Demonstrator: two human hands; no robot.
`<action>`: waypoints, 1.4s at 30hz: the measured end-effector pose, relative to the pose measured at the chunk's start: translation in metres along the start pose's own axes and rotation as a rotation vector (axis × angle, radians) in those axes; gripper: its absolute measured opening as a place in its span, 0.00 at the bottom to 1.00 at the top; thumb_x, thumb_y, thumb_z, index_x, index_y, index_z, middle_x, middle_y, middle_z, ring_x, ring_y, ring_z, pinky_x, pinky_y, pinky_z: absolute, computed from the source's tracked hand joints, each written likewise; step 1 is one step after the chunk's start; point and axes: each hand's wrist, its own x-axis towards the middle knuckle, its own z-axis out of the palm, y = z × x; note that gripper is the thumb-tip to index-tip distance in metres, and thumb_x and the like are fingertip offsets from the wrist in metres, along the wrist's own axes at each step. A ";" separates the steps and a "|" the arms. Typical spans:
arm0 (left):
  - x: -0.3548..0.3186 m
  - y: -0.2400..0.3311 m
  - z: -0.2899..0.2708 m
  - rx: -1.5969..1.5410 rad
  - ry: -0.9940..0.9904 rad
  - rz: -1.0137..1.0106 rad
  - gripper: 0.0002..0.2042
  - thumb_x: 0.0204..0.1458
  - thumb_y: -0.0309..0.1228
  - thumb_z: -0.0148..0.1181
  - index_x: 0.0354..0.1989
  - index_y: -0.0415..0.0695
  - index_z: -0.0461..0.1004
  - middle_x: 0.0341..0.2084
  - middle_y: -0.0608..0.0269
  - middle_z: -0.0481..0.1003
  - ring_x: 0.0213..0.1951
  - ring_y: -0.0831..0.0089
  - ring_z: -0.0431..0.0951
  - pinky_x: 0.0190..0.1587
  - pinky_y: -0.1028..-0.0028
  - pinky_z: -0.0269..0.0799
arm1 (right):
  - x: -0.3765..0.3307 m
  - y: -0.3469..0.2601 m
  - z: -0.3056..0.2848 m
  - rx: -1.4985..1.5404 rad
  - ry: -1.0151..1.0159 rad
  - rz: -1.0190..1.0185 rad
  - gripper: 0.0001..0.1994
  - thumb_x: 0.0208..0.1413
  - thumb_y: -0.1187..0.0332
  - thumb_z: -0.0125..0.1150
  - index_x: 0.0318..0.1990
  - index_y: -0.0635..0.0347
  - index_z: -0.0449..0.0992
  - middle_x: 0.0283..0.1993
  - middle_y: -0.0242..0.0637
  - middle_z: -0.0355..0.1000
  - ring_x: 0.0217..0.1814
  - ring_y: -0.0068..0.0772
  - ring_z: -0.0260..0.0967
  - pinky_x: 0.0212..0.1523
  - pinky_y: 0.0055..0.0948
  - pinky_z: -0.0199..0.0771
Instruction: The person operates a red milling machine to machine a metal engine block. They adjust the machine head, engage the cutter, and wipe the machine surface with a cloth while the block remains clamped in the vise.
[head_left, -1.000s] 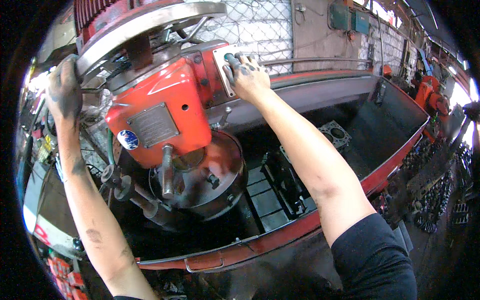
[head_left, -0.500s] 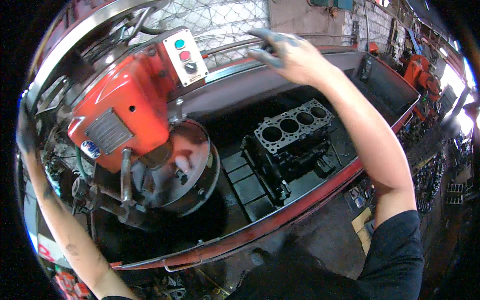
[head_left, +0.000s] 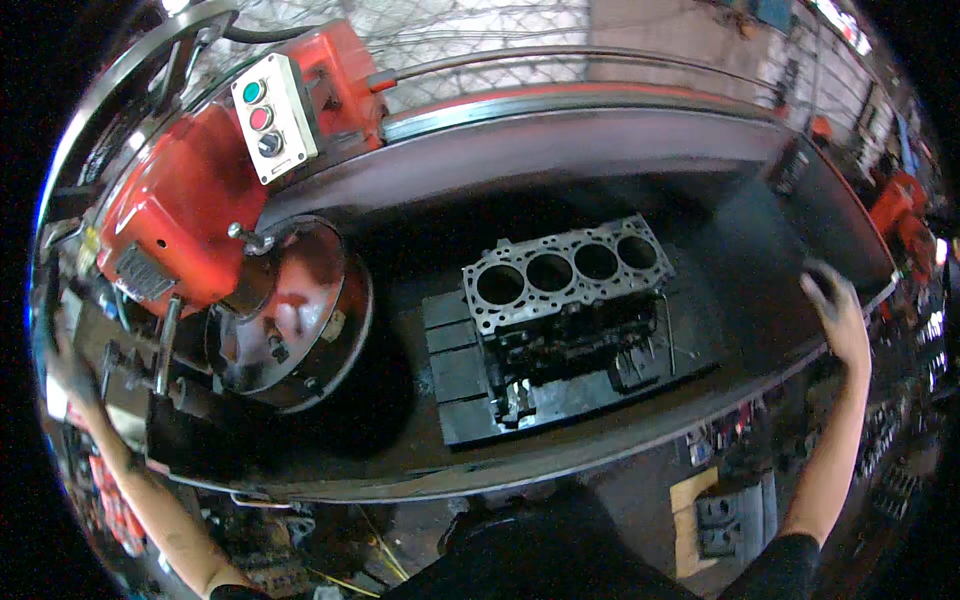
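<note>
Trough [head_left: 845, 225]: dark, wire mesh [head_left: 490, 65] behind
Engine block [head_left: 568, 300]: one, four bores [head_left: 549, 273]
Left grip [head_left: 66, 362]: cannot tell
Right grip [head_left: 836, 303]: loosely spread

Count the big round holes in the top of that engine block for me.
4, in one row along the top of the engine block: the leftmost hole, the second hole, the third hole and the rightmost hole. None seems hidden.
</note>
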 end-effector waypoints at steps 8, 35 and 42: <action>-0.077 0.141 0.053 0.200 -0.684 -0.383 0.31 0.57 0.56 0.49 0.52 0.37 0.73 0.46 0.39 0.75 0.50 0.47 0.75 0.51 0.62 0.67 | 0.017 0.105 0.019 0.012 -0.052 0.112 0.17 0.61 0.63 0.57 0.52 0.64 0.74 0.53 0.46 0.72 0.57 0.40 0.67 0.60 0.32 0.61; -0.109 0.062 0.083 0.620 -0.794 -0.290 0.25 0.54 0.48 0.50 0.54 0.43 0.72 0.56 0.45 0.70 0.51 0.45 0.73 0.48 0.54 0.71 | 0.020 0.106 0.028 0.392 -0.002 0.142 0.16 0.63 0.68 0.55 0.53 0.70 0.73 0.49 0.43 0.73 0.50 0.31 0.71 0.55 0.29 0.67; -0.120 0.049 0.086 0.520 -0.620 -0.364 0.30 0.56 0.58 0.41 0.55 0.46 0.72 0.49 0.41 0.74 0.51 0.40 0.72 0.51 0.51 0.68 | 0.020 0.107 0.029 0.344 0.013 0.149 0.16 0.62 0.68 0.55 0.53 0.70 0.73 0.50 0.43 0.73 0.50 0.31 0.72 0.55 0.29 0.67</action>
